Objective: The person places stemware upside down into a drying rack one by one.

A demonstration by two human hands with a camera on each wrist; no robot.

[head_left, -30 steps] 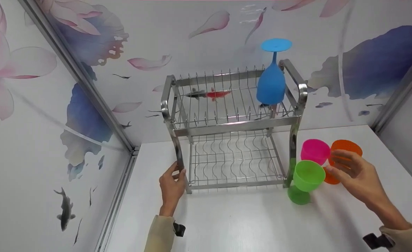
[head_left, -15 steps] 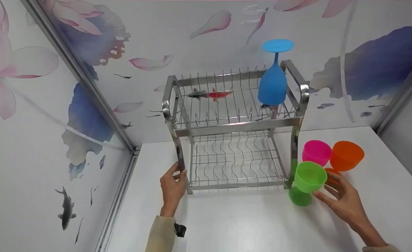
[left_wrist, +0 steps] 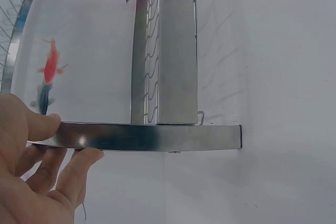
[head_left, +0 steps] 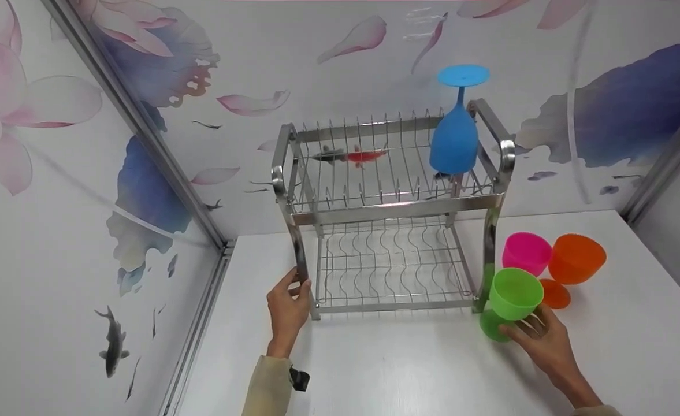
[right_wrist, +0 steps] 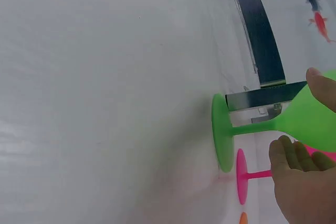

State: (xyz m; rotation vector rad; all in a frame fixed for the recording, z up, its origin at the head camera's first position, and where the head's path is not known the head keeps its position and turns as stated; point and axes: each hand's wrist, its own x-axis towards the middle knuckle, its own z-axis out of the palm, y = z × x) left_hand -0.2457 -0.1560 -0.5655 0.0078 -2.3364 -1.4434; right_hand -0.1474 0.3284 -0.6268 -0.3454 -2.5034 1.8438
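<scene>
My left hand (head_left: 289, 309) pinches the front left leg of a two-tier metal dish rack (head_left: 397, 211), thumb on one side and fingers on the other, as the left wrist view (left_wrist: 149, 137) confirms. A green goblet (head_left: 516, 293) stands upright by the rack's front right leg. Around its bowl and stem my right hand (head_left: 542, 341) is spread, thumb in front and fingers behind; in the right wrist view a gap shows between the fingers and the green goblet (right_wrist: 310, 119). Upside down on the upper tier's right end sits a blue goblet (head_left: 455, 141).
Behind the green goblet stand a pink goblet (head_left: 526, 253) and an orange goblet (head_left: 576, 258), close together on the white table (head_left: 386, 364). Printed wall panels (head_left: 340, 81) rise at the back and sides.
My right hand has moved left and down from beside the orange goblet to the green one. The left hand keeps its hold on the rack leg.
</scene>
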